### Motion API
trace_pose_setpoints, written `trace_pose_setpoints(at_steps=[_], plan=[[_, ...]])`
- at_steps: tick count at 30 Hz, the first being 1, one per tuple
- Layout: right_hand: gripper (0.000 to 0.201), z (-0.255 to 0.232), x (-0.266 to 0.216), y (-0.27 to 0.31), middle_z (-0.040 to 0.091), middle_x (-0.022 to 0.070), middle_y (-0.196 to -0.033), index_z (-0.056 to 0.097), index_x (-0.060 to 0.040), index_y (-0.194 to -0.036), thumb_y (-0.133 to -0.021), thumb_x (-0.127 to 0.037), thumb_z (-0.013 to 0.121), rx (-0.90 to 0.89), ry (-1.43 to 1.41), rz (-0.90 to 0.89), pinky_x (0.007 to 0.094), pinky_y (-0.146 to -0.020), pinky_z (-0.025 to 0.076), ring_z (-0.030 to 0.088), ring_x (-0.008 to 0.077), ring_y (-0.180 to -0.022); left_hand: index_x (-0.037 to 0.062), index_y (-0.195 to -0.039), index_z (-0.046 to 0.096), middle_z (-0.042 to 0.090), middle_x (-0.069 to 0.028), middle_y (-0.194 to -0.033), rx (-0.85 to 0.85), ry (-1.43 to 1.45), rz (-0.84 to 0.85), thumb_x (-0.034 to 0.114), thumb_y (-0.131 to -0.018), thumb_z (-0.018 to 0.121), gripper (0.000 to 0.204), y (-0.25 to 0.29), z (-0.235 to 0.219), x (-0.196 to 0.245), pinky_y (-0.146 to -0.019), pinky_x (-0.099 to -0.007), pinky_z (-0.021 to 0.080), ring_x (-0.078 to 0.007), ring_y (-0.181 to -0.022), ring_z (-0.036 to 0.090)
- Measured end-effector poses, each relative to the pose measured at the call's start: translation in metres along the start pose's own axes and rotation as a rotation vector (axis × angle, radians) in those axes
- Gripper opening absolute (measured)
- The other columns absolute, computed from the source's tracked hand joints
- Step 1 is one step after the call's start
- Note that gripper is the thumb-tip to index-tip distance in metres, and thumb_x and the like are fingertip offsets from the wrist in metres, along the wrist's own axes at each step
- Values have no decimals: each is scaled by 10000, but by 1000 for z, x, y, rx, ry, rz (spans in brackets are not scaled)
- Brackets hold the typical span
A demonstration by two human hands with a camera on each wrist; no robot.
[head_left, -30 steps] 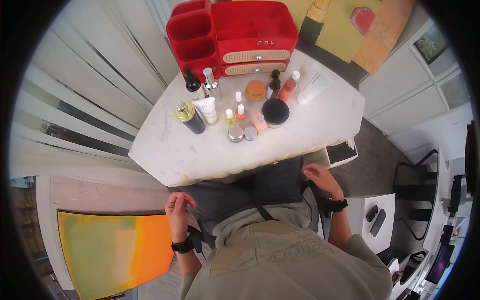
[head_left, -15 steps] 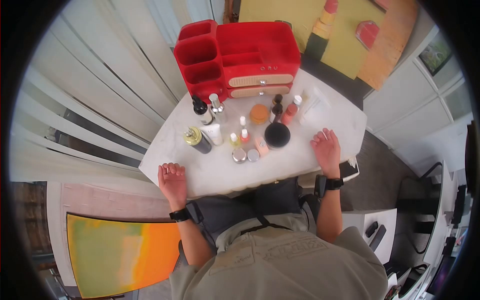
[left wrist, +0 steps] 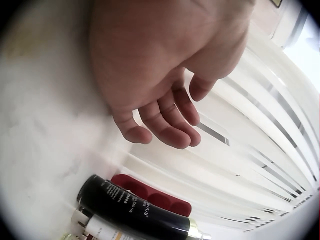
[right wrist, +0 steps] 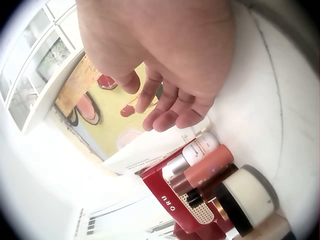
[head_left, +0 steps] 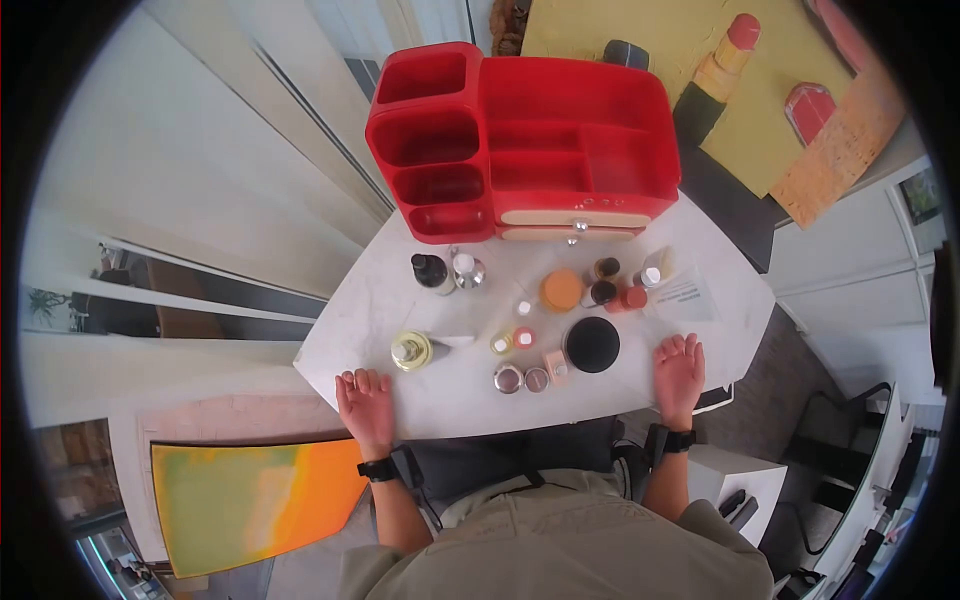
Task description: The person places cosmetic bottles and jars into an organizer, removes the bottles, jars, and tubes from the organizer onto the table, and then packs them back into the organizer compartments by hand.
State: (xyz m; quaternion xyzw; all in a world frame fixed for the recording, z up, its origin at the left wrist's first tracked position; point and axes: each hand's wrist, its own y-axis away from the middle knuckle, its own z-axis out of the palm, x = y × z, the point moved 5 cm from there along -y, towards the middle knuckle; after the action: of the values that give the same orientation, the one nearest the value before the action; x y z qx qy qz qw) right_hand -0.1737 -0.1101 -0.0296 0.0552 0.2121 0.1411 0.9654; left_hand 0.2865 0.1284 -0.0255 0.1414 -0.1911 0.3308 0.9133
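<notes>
Palm up, my left hand (head_left: 366, 412) rests at the front left edge of the white table (head_left: 460, 408), fingers loosely curled and holding nothing. My right hand (head_left: 679, 380) lies the same way at the front right. Between them stand a gold-topped bottle (head_left: 411, 351), a round black-lidded jar (head_left: 592, 345), two small round pots (head_left: 508, 377) and an orange-lidded jar (head_left: 561, 290). In the left wrist view the dark bottle (left wrist: 130, 206) is beyond the left fingers. The right wrist view shows a pink bottle (right wrist: 208, 166) beyond the right fingers.
A red organizer (head_left: 540, 140) with open compartments and two drawers stands at the back of the table. Pale slatted blinds (head_left: 200, 150) hang at the left. A clear packet (head_left: 685, 295) lies at the right, and a white cabinet (head_left: 735, 480) stands below.
Both hands have risen from the lap to the table's front edge and turned palm up. The head view has shifted, so the organizer appears larger and the bottles are seen more from above.
</notes>
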Motion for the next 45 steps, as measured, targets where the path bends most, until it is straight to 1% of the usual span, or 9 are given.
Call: trace_pose_setpoints(at_steps=[3, 5, 15, 17, 20, 22, 28, 31, 45], plan=[[179, -2, 0, 4, 519, 38, -988, 567, -123, -1167, -1089, -269, 499, 12, -5, -15, 361, -889, 415, 487, 182, -950, 120, -966, 597, 477, -19, -771, 25, -17, -29, 326, -1114, 447, 295, 2, 3, 1, -790, -358, 390, -164, -749, 431], [182, -5, -1, 0, 525, 40, -1000, 565, -125, -1171, -1091, -273, 496, 12, -11, -29, 361, -894, 417, 490, 181, -955, 116, -962, 568, 418, -6, -762, 90, -6, -26, 317, -1113, 449, 278, 1, 4, -1, -766, -340, 365, -155, -742, 399], [165, -14, -1, -5, 548, 42, -976, 577, -112, -1154, -1085, -246, 509, -29, -14, -62, 367, -904, 433, 519, 188, -945, 108, -967, 579, 480, -32, -797, -35, -55, -67, 294, -1096, 483, 245, -2, -1, -3, -823, -365, 399, -174, -792, 455], [158, 1, -1, -6, 553, 42, -970, 576, -104, -1151, -1077, -231, 520, -167, -2, -82, 372, -902, 443, 527, 193, -937, 104, -961, 575, 507, -41, -813, -172, -15, -83, 274, -1088, 497, 227, -10, 1, -6, -839, -363, 405, -183, -800, 471], [155, 5, -1, -1, 568, 49, -988, 573, -94, -1143, -1074, -222, 522, -139, 0, -37, 372, -905, 452, 534, 196, -945, 103, -962, 569, 504, -29, -821, -39, -17, -91, 264, -1088, 507, 214, -3, 0, -6, -846, -350, 408, -179, -807, 468], [152, 2, 0, -8, 571, 55, -992, 572, -88, -1136, -1071, -217, 523, -84, 83, -26, 362, -908, 455, 536, 197, -947, 100, -960, 579, 563, -46, -836, -109, -42, -90, 258, -1086, 498, 218, -6, 1, -7, -856, -366, 420, -189, -817, 504], [151, -5, 1, -11, 569, 63, -974, 564, -74, -1131, -1067, -203, 522, -55, 129, -42, 357, -899, 460, 539, 200, -932, 92, -960, 581, 578, -49, -836, -153, -55, -134, 247, -1088, 493, 220, -9, 0, -8, -862, -373, 427, -191, -810, 518], [167, -3, 1, -13, 573, 78, -993, 573, -56, -1165, -1063, -177, 522, -129, 115, -25, 352, -889, 466, 546, 210, -948, 90, -961, 582, 575, -51, -831, -153, -62, -138, 245, -1090, 486, 223, -9, -2, -10, -864, -373, 428, -193, -812, 523], [153, -1, 1, -10, 588, 67, -987, 571, -67, -1132, -1068, -196, 521, -168, 137, -5, 356, -922, 462, 551, 206, -950, 84, -961, 584, 565, -49, -840, -172, -82, -136, 243, -1088, 495, 222, -7, 0, -12, -873, -362, 439, -188, -817, 524]])
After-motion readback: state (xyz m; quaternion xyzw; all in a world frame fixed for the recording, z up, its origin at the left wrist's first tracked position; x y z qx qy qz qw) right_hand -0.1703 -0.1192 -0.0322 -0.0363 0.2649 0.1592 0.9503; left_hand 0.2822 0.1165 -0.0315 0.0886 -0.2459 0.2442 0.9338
